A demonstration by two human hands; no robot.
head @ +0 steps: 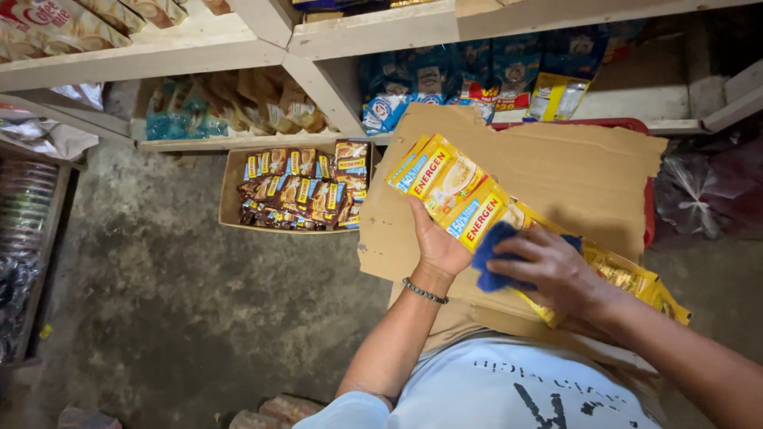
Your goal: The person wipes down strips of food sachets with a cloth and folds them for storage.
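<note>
- The left hand (pixel 435 242) grips a strip of yellow drink-mix sachets (pixel 453 191) from beneath, fingers curled around the strip's underside, thumb on its near edge – the strip sits above a flattened cardboard sheet (pixel 572 171)
- The right hand (pixel 556 274) presses a blue cloth (pixel 491 254) onto the strip, fingers spread flat over the cloth
- To wipe well, I judge the strip should stay taut and level while the cloth runs along its length, toward the loose yellow end (pixel 644 286) that trails to the right
- A cardboard box (pixel 230 187) on the concrete floor (pixel 159 294) holds brown and yellow sachets (pixel 302 191) packed in rows
- On the low wooden shelf (pixel 636 99), blue packets with red bands (pixel 445 83) stand side by side, a yellow-and-white one (pixel 556 95) at their right
- To the left, tan packets and clear blue-tinted bags (pixel 230 107) – higher up, cream packets with red print (pixel 56 24)
- A red rim (pixel 612 123) shows behind the cardboard sheet
</note>
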